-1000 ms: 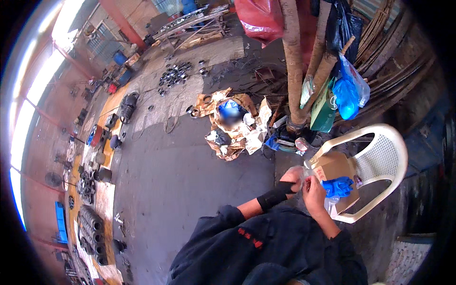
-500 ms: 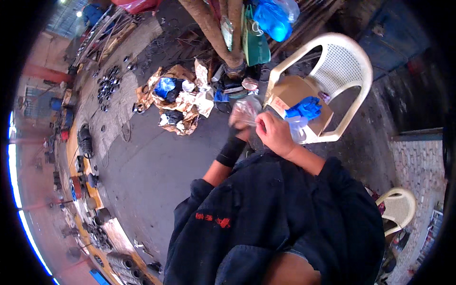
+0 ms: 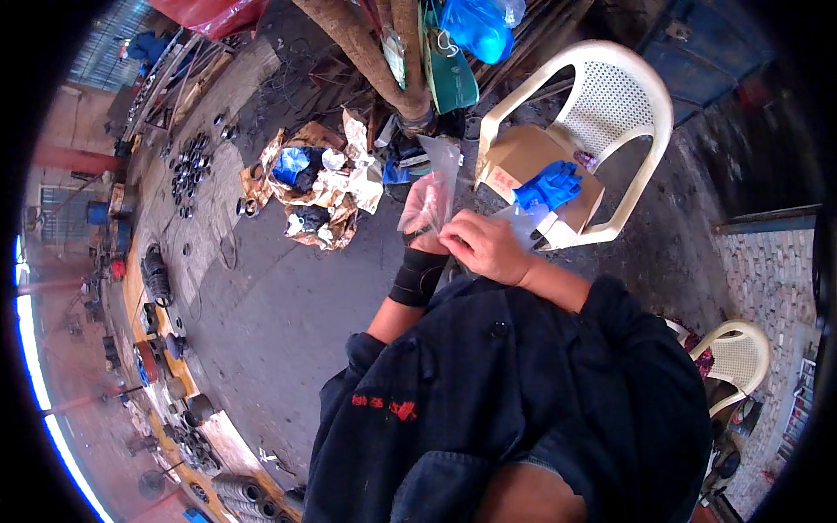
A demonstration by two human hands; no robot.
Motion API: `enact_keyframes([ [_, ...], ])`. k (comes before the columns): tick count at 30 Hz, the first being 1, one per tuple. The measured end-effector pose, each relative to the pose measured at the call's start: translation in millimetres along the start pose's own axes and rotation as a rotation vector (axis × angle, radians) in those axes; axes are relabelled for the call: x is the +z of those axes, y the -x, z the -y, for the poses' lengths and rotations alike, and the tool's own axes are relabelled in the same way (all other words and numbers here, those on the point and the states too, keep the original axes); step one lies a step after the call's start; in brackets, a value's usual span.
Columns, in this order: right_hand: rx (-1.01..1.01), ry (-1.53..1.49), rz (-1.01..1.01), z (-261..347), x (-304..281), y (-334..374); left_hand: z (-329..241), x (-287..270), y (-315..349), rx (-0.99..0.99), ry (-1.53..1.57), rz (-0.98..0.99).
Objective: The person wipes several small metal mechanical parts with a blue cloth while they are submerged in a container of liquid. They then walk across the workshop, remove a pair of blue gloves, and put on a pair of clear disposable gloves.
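My left hand [image 3: 425, 202], with a black wrap [image 3: 417, 277] around its wrist, is inside a thin clear plastic cover [image 3: 445, 161] that looks like a disposable glove. Its fingers seem stretched out under the film. At that wrist my right hand [image 3: 488, 247] pinches the edge of the plastic between thumb and fingers. Another clear plastic piece [image 3: 527, 223] shows just behind my right hand, near the chair; whether I hold it is unclear. Blue gloves [image 3: 549, 185] lie on a cardboard box [image 3: 523, 150], which rests on the seat of a cream plastic chair [image 3: 660, 166].
Crumpled brown paper [image 3: 357, 183] with blue and black items lies on the floor ahead. A tree trunk [image 3: 349, 35] stands behind it, with a green bag [image 3: 452, 78] and a blue bag [image 3: 479, 30] beside it. Dark metal rings [image 3: 187, 170] lie to the left. Another chair [image 3: 737, 357] stands at right.
My left hand has gone further into the plastic, which now stands up past the fingers. My right hand has moved left and down to the left wrist. The view has shifted slightly.
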State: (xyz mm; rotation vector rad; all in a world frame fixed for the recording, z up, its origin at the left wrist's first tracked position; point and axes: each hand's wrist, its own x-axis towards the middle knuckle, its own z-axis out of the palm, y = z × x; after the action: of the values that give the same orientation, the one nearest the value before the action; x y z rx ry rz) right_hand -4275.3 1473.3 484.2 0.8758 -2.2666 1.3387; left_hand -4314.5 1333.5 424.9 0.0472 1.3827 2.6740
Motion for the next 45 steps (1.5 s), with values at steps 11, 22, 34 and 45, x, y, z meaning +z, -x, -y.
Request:
enact_keyframes([
  [11,0.228,0.097,0.096,-11,6,13,4,12,-19,-0.019,-0.040,-0.069],
  [22,0.332,-0.229,0.009,1,-5,1,-10,18,-40,-0.252,-0.123,-0.067],
  [34,0.578,-0.781,-0.008,-19,-1,9,22,25,-43,-0.023,-0.306,-0.160],
  [45,0.298,0.161,-0.141,-18,-9,-27,71,-12,-74,0.239,-0.498,0.131],
])
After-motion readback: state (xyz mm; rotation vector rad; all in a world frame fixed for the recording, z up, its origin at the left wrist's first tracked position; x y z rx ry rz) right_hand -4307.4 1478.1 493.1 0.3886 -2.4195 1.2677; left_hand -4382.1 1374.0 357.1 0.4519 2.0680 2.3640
